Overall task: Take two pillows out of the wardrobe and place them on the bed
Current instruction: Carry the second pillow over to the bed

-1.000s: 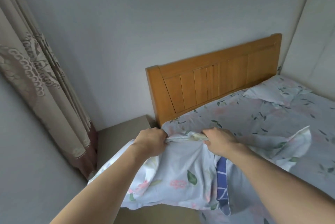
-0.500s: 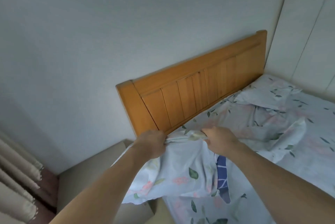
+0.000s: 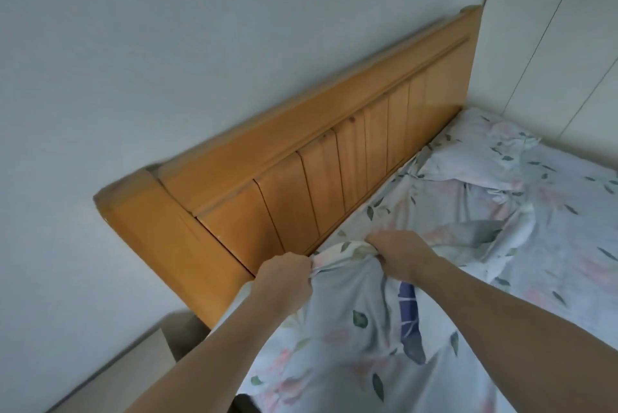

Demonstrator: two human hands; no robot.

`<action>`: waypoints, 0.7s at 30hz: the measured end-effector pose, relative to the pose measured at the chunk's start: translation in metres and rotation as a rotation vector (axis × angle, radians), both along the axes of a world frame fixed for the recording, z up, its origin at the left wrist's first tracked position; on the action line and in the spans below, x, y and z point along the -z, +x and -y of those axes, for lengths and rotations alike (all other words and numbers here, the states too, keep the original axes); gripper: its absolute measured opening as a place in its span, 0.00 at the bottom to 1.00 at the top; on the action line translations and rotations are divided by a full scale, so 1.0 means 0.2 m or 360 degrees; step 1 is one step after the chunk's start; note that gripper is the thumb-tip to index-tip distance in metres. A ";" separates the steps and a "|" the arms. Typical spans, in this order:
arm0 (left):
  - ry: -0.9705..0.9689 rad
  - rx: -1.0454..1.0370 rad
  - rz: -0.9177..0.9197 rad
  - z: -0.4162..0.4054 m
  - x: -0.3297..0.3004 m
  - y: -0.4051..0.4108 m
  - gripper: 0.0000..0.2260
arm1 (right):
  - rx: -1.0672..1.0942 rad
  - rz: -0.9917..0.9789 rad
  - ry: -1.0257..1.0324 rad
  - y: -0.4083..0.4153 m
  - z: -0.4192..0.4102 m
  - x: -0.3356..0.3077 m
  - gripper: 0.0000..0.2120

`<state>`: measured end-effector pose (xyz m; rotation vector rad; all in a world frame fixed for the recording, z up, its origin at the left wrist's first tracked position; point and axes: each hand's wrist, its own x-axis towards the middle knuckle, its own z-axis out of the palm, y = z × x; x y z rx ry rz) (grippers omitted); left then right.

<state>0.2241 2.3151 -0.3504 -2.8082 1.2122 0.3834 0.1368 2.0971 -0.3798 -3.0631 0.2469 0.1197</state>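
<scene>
A floral pale-blue pillow (image 3: 347,329) hangs in front of me over the near corner of the bed (image 3: 565,265). My left hand (image 3: 284,279) grips its top edge on the left, and my right hand (image 3: 401,254) grips the same edge on the right. A dark blue patterned patch shows through an opening in its cover. A second floral pillow (image 3: 475,152) lies on the bed at the far end, against the wooden headboard (image 3: 301,158). The white wardrobe (image 3: 551,28) stands at the right behind the bed, its doors closed.
A beige bedside cabinet (image 3: 133,366) sits left of the bed, below the headboard's corner post. A plain wall runs behind the headboard. A rumpled floral sheet covers the mattress.
The view has swung right and closer to the headboard; the curtain has left the frame. Both hands kept their grip and carried the pillow toward the head of the bed.
</scene>
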 end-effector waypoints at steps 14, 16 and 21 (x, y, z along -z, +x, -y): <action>0.0142 0.0000 0.0086 0.50 1.06 0.08 0.32 | -0.0398 0.0385 -0.0394 0.39 0.53 1.02 0.28; 0.0206 -0.0030 -0.0012 0.56 1.42 -0.06 0.35 | -0.0449 0.0317 -0.0394 0.26 0.57 1.37 0.26; 0.0066 0.0160 -0.0089 0.58 2.09 -0.44 0.31 | -0.0354 0.0124 -0.0306 -0.18 0.61 2.06 0.31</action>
